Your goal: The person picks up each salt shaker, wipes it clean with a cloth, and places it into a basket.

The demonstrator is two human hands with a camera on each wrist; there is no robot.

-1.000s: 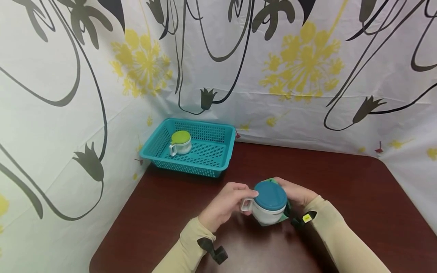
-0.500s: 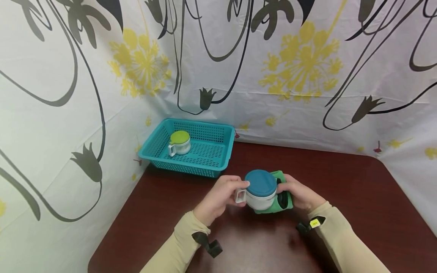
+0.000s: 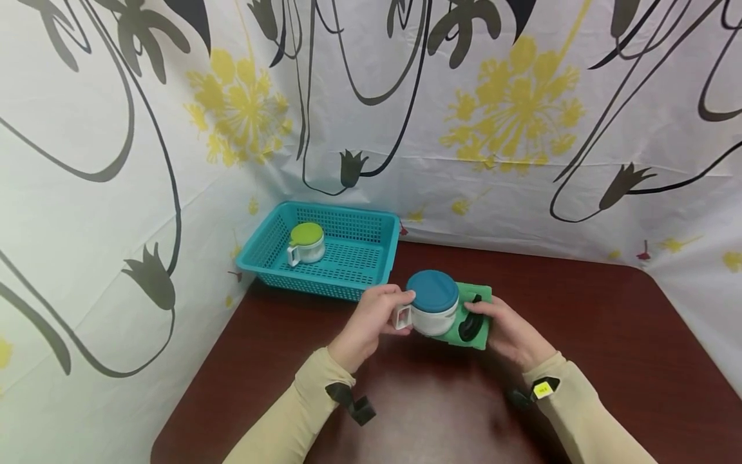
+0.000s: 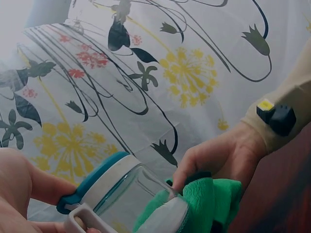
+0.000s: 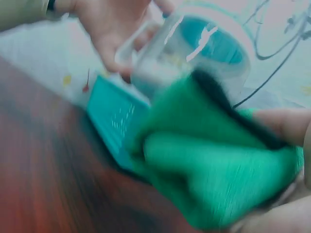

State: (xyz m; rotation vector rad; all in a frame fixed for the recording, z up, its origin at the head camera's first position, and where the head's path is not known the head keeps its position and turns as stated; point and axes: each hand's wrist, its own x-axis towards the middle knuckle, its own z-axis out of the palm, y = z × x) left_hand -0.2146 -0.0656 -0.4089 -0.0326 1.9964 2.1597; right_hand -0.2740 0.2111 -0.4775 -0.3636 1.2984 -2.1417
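Note:
My left hand grips the white handle of a clear jar with a blue lid, the thumb up by the lid's edge. The jar is held above the table, its base leaning toward the cloth in the left wrist view. In my right hand is a green cloth, folded and blurred in the right wrist view. The cloth touches or lies just behind the jar's lower right side. A black strip shows on the cloth; whether it belongs to the cloth I cannot tell.
A turquoise perforated basket stands at the back left of the dark red table. Inside it, toward the left, sits a similar jar with a lime-green lid. A patterned curtain hangs along the back and left.
Both hands have carried the jar up and left, nearer the basket. The right hand has drawn back rightward from the jar, and more of the green cloth and its black strip now shows.

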